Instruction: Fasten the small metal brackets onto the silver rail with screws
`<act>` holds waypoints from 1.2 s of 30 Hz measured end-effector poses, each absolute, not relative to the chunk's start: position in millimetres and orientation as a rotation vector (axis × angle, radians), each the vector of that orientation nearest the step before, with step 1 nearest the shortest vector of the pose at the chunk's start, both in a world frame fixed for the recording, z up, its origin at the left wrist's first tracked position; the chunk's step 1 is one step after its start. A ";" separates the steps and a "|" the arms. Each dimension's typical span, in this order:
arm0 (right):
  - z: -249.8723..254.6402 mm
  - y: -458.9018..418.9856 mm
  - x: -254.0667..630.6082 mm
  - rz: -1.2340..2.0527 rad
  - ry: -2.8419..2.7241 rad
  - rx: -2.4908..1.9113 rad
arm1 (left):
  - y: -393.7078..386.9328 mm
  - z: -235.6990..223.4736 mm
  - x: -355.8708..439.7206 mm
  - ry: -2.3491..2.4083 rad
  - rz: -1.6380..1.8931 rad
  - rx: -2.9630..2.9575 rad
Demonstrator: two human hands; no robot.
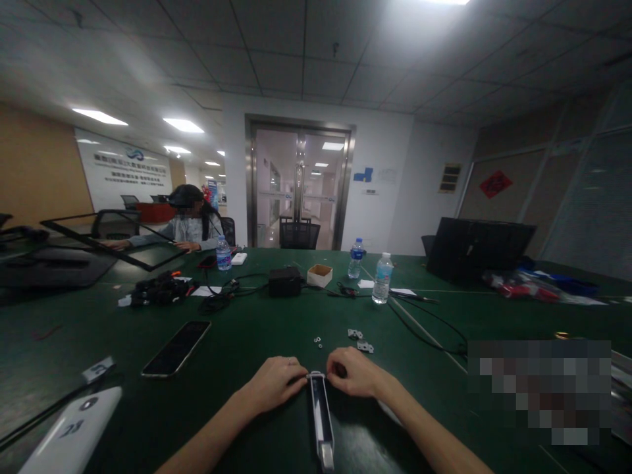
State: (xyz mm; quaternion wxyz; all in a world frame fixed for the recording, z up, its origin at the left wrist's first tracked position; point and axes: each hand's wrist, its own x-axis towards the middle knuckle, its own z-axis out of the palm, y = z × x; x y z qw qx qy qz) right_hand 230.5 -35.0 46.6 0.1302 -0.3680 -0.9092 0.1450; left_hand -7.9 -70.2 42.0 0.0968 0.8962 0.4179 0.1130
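Slim device on green table, glass doors beyond

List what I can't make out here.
Head view, all:
Right hand: its curled fingers hide any grip beside the long, slim, white-edged dark bar.
Smooth white oblong device marked 28: near end cut off by the bottom edge.
Tiny silvery rings: too small to tell nuts from washers.
Green tabletop, right: pixelation covers what's there.

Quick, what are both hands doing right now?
Left hand: fingers bent, at the far end of the long narrow object; grip can't be told.
Right hand: curled, fingertips by that same end; can't tell if it's holding anything.
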 end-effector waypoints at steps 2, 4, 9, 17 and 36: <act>45.9 -30.5 233.7 0.332 -2.609 -1.091 | -69.8 42.2 -8.8 1.233 0.332 2.658; 44.7 -23.4 239.1 0.190 -2.547 -1.173 | -69.8 42.9 -9.7 1.235 0.318 2.661; 40.3 -3.0 262.3 -0.189 -2.331 -1.610 | -70.6 45.8 -11.7 1.265 0.312 2.650; 29.0 10.2 285.8 -0.174 -2.343 -1.863 | -70.0 44.7 -14.0 1.280 0.350 2.646; 15.9 -40.0 193.6 0.273 -1.974 -0.927 | -70.8 39.6 -2.3 1.179 0.866 2.177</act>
